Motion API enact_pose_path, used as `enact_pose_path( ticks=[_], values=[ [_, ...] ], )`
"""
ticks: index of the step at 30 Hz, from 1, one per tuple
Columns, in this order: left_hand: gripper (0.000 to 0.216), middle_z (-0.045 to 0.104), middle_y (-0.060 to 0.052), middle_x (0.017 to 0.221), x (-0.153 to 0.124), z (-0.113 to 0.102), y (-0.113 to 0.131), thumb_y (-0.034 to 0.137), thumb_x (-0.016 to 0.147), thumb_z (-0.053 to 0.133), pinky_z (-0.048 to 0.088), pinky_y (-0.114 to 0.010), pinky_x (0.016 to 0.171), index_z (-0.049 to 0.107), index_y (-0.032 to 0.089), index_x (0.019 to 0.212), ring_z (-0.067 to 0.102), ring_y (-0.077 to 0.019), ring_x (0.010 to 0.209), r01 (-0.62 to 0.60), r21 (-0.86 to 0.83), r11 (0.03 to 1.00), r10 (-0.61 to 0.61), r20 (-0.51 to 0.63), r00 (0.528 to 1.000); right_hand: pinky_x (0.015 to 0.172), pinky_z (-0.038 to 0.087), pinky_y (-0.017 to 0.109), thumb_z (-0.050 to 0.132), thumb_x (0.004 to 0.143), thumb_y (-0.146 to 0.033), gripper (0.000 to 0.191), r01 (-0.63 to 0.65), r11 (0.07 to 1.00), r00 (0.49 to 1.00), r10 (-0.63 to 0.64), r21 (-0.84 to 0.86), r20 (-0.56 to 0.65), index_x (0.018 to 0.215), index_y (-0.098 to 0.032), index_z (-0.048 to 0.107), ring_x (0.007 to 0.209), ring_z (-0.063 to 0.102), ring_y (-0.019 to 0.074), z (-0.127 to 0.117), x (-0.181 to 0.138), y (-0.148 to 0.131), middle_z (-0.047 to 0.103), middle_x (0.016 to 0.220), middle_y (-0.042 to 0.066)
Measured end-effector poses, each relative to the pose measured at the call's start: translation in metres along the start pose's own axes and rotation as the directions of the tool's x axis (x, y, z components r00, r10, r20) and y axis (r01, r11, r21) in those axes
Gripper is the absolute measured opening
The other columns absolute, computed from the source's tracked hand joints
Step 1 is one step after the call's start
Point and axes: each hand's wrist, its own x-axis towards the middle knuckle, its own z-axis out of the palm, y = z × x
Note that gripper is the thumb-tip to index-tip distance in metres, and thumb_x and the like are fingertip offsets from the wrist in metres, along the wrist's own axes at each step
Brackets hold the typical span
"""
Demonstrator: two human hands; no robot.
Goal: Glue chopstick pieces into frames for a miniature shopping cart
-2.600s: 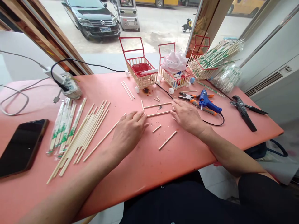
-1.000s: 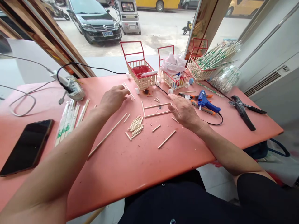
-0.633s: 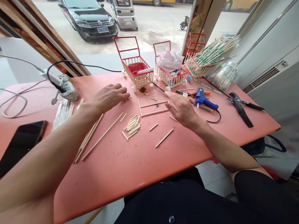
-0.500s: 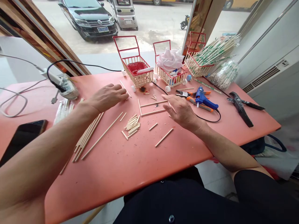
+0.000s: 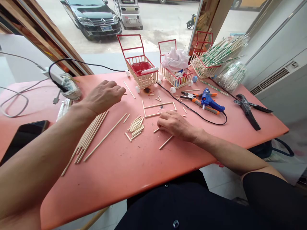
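Observation:
My left hand (image 5: 106,95) hovers over the left of the table, fingers curled together; a tiny pointed tip sticks out past them, too small to name. Low over the table, my right hand (image 5: 176,124) has its bent fingers at the end of a short wooden stick (image 5: 156,130), covering part of it. A longer stick (image 5: 166,142) runs partly under that hand. Just beyond lies a rectangular frame of sticks (image 5: 155,114). A pile of short cut sticks (image 5: 136,127) is between the hands, and several long sticks (image 5: 92,137) lie beside my left forearm.
Small stick carts with red trim (image 5: 141,80) stand at the back, one holding bundled sticks (image 5: 223,52). A blue glue gun (image 5: 209,101) and orange-handled pliers (image 5: 199,103) lie right, near a black tool (image 5: 247,110). A phone (image 5: 24,139) and power strip (image 5: 69,89) are left.
My right hand has moved from the frame's right end toward me, down to the short stick. My left hand has lifted and drawn slightly left, its fingers more curled.

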Motion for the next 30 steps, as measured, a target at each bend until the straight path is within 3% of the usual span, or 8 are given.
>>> enact_pose_path(
  ticks=[5,9,11,12,15,18,22,30],
  values=[
    [0.023,0.07,-0.015,0.099,-0.005,-0.036,0.016,0.006,0.106,0.045,0.045,-0.04,0.085,0.067,0.014,0.105,0.054,-0.0284,0.093,0.186,-0.105,0.977,-0.187,0.001,0.982,0.09,0.043,0.037,0.056,0.113,-0.013,0.02,-0.031,0.999,0.999,0.032,0.037,-0.008,0.098,-0.017,0.07,0.095,0.055,0.0251,0.005,0.001,0.0,0.071,0.102,0.012],
    [0.028,0.071,-0.011,0.109,-0.016,-0.057,0.056,0.012,0.108,0.049,0.038,-0.033,0.075,0.067,0.011,0.129,0.052,-0.0204,0.086,0.425,-0.454,0.783,-0.49,-0.029,0.871,0.086,0.046,0.035,0.056,0.11,-0.011,0.02,-0.126,0.966,0.98,0.157,0.228,-0.122,0.097,-0.019,0.068,0.089,0.059,0.0221,0.001,0.001,0.001,0.073,0.095,0.008],
    [0.026,0.068,-0.005,0.09,-0.023,-0.064,0.082,0.014,0.104,0.053,0.039,-0.032,0.071,0.072,0.015,0.123,0.051,-0.0172,0.073,0.449,-0.71,0.543,-0.654,-0.022,0.756,0.086,0.049,0.034,0.06,0.11,-0.017,0.015,-0.16,0.928,0.953,0.235,0.338,-0.193,0.1,-0.019,0.071,0.09,0.064,0.0212,-0.004,0.0,0.002,0.076,0.098,0.008],
    [0.023,0.063,-0.002,0.079,-0.027,-0.066,0.095,0.018,0.102,0.058,0.038,-0.031,0.065,0.074,0.018,0.119,0.049,-0.016,0.065,0.398,-0.841,0.366,-0.671,0.059,0.74,0.085,0.051,0.034,0.062,0.111,-0.021,0.014,-0.172,0.904,0.936,0.273,0.391,-0.22,0.103,-0.018,0.073,0.089,0.066,0.0207,-0.007,0.0,0.002,0.079,0.1,0.009],
    [0.023,0.056,0.002,0.068,-0.034,-0.069,0.134,0.033,0.089,0.079,0.026,-0.025,0.048,0.076,0.018,0.106,0.041,-0.011,0.049,0.202,-0.91,-0.362,-0.542,0.382,0.749,0.08,0.053,0.032,0.066,0.111,-0.029,0.016,-0.2,0.849,0.891,0.366,0.489,-0.27,0.11,-0.019,0.078,0.086,0.068,0.0187,-0.018,0.0,-0.001,0.083,0.104,0.008],
    [0.035,0.056,0.002,0.066,-0.034,-0.071,0.164,0.039,0.077,0.095,0.02,-0.021,0.045,0.076,0.016,0.096,0.034,-0.0064,0.046,0.12,-0.759,-0.64,-0.422,0.477,0.771,0.078,0.053,0.031,0.068,0.109,-0.028,0.014,-0.18,0.855,0.874,0.366,0.486,-0.319,0.107,-0.019,0.079,0.087,0.068,0.0181,-0.025,0.0,-0.007,0.082,0.102,0.007],
    [0.042,0.058,0.003,0.068,-0.03,-0.074,0.183,0.041,0.071,0.104,0.018,-0.019,0.045,0.076,0.016,0.09,0.032,-0.0028,0.046,0.089,-0.656,-0.749,-0.362,0.518,0.775,0.077,0.052,0.031,0.066,0.108,-0.02,0.012,-0.102,0.904,0.885,0.274,0.416,-0.377,0.102,-0.018,0.076,0.085,0.068,0.0168,-0.028,0.0,-0.015,0.079,0.096,0.006],
    [0.047,0.057,0.004,0.069,-0.028,-0.076,0.191,0.047,0.069,0.107,0.019,-0.018,0.044,0.08,0.016,0.091,0.034,-0.0021,0.045,0.039,-0.641,-0.766,-0.383,0.504,0.774,0.078,0.051,0.032,0.064,0.11,-0.025,0.013,-0.153,0.917,0.897,0.286,0.369,-0.338,0.1,-0.022,0.073,0.085,0.065,0.0182,-0.023,0.0,-0.017,0.076,0.092,0.003]
  ],
)
